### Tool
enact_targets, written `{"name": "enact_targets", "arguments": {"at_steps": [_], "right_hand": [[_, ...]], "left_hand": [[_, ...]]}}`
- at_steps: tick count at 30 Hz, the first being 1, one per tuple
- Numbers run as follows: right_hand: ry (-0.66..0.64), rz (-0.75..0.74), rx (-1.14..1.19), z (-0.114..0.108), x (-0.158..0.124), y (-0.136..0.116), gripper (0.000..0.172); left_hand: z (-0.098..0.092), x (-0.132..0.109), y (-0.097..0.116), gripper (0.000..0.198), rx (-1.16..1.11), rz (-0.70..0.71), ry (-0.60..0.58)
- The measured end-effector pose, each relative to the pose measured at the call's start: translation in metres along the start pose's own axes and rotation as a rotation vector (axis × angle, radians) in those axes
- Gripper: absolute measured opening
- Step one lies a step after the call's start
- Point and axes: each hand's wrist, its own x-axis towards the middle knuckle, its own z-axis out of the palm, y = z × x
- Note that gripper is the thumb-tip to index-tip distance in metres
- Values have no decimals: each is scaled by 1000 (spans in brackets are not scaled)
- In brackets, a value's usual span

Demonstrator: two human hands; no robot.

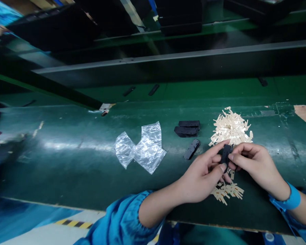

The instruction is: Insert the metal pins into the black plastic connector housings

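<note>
Both hands pinch one small black plastic part just above the counter: left hand thumb and forefinger, right hand fingertips. Looks light, rigid, smooth; best gripped by its edges. Cream strip pile just behind it.

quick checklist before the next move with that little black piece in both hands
1. Black piece pinched by both the left hand and right hand: ok.
2. Piece lifted clear of the green table: ok, it sits above the surface.
3. Supply of cream strips close behind the hands: ok, a full pile.
4. Smaller batch of strips under the hands, near the table edge: ok, all on the table.
5. Spare black pieces: two stacked, one loose, left of the pile: ok.
6. Whether a strip is already on the held piece: cannot tell, fingers cover it.
</note>
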Motion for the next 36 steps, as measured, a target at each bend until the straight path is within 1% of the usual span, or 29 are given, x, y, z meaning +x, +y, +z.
{"name": "enact_targets", "arguments": {"at_steps": [10,17,24,30,36], "right_hand": [[37,-24,-21,1,0,2,16],[17,-12,14,1,0,2,17],[25,-24,5,2,0,1,17],[21,-16,20,3,0,1,22],[27,-20,35,3,-1,2,21]], "left_hand": [[1,0,-1,63,-3,20,13],[0,0,-2,63,-17,16,-6],[1,0,-7,63,-4,55,11],[3,-2,-5,63,19,53,10],[4,-1,-5,64,11,29,12]]}}
